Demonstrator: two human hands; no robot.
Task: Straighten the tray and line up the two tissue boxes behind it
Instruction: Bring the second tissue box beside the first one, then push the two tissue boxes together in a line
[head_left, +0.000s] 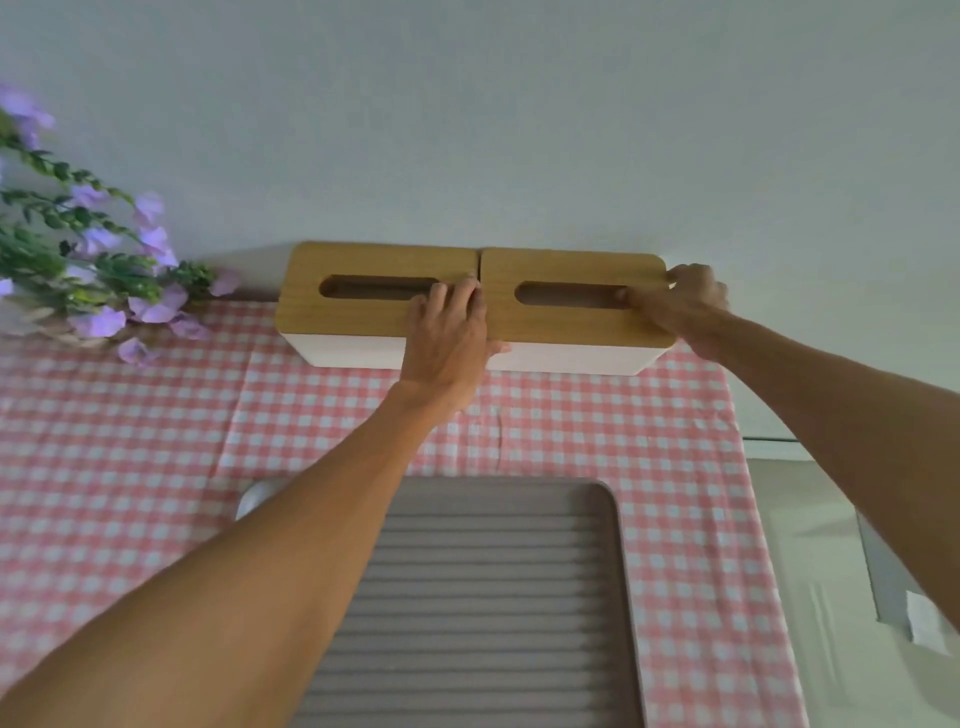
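Observation:
Two white tissue boxes with wooden slotted lids stand end to end against the wall at the back of the table. My left hand (447, 338) lies flat over the seam, on the right end of the left tissue box (358, 312), thumb on the white front of the right box. My right hand (685, 306) holds the right end of the right tissue box (561, 322), fingers on its lid near the slot. The grey ribbed tray (509, 597) lies in front of them, near me; my left forearm hides its left part.
A pink and white checked cloth (130, 467) covers the table. Purple artificial flowers (104, 270) lie at the back left. The table's right edge (753, 493) drops off to a pale floor, with a grey object (888, 582) low at the right.

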